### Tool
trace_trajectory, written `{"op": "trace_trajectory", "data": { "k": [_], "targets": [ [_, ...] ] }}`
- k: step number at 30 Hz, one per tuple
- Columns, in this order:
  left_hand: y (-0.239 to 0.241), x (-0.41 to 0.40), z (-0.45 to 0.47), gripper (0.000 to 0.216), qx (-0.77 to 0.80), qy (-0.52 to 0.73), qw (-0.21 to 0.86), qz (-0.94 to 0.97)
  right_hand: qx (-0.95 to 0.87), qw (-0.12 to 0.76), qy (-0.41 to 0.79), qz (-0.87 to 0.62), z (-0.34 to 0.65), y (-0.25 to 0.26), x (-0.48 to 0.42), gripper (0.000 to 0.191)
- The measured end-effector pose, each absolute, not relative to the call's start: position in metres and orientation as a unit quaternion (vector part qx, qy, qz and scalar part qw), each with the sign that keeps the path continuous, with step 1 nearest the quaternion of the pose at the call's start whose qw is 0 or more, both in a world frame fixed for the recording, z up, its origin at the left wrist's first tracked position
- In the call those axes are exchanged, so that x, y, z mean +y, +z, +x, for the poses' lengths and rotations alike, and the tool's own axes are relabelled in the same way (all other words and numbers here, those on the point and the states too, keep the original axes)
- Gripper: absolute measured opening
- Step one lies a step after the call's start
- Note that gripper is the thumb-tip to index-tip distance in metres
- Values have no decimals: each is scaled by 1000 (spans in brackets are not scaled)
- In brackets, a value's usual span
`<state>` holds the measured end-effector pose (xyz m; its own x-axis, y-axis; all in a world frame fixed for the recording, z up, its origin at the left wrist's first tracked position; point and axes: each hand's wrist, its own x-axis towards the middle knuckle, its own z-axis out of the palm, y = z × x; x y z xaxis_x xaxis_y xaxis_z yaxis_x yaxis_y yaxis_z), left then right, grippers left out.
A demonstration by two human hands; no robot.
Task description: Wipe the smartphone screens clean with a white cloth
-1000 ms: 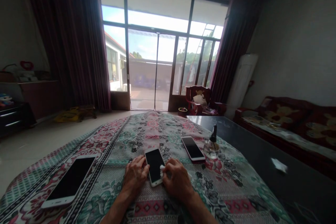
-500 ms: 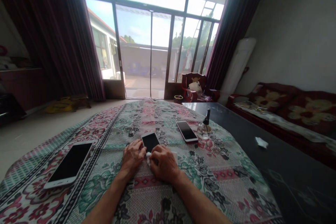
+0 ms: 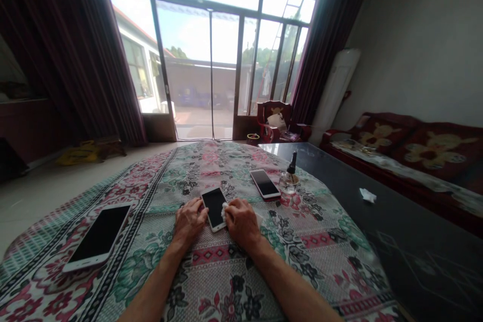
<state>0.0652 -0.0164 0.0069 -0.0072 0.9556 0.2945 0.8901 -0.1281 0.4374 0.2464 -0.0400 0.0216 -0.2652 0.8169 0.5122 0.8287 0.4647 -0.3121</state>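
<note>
A white-framed phone [image 3: 214, 207] lies face up, screen dark, on the flowered cloth [image 3: 226, 282]. My left hand [image 3: 189, 221] rests against the phone's left edge, fingers curled on it. My right hand [image 3: 241, 221] is closed on a small white wipe [image 3: 225, 210] pressed to the right side of the screen. A second phone [image 3: 264, 183] with a pinkish rim lies farther right, beside a small glass bottle [image 3: 290, 175] with a dark top. A larger white phone [image 3: 98, 236] lies at the left.
The cloth covers part of a dark glossy table [image 3: 407, 241]; a crumpled white scrap [image 3: 367, 194] lies on its bare part. A red sofa [image 3: 415, 156] runs along the right wall. Glass doors [image 3: 211, 75], dark curtains and a small red chair [image 3: 275, 121] stand beyond.
My right hand with the wipe slid from the phone's right side down over its lower end, then back to the right side. The camera tilted down slightly. My left hand stayed at the phone's edge.
</note>
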Motion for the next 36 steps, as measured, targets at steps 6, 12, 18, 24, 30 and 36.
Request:
{"op": "trace_trajectory", "data": {
  "k": [6, 12, 18, 24, 30, 36],
  "targets": [
    [4, -15, 64, 31, 660, 264, 59, 701, -854, 287, 1, -433, 231, 23, -51, 9],
    [3, -16, 63, 38, 655, 246, 65, 711, -829, 295, 7, -475, 236, 22, -44, 18],
    [4, -17, 60, 47, 643, 231, 82, 726, -801, 295, -18, -521, 236, 21, -31, 20],
    [4, -17, 59, 51, 638, 217, 94, 733, -839, 268, -20, -472, 222, 27, -19, 16],
    [4, -17, 57, 59, 636, 203, 101, 737, -821, 316, 3, -476, 227, 19, -22, 13],
    [7, -19, 56, 65, 632, 179, 107, 746, -812, 328, -1, -482, 231, 18, -25, 16]
  ]
}}
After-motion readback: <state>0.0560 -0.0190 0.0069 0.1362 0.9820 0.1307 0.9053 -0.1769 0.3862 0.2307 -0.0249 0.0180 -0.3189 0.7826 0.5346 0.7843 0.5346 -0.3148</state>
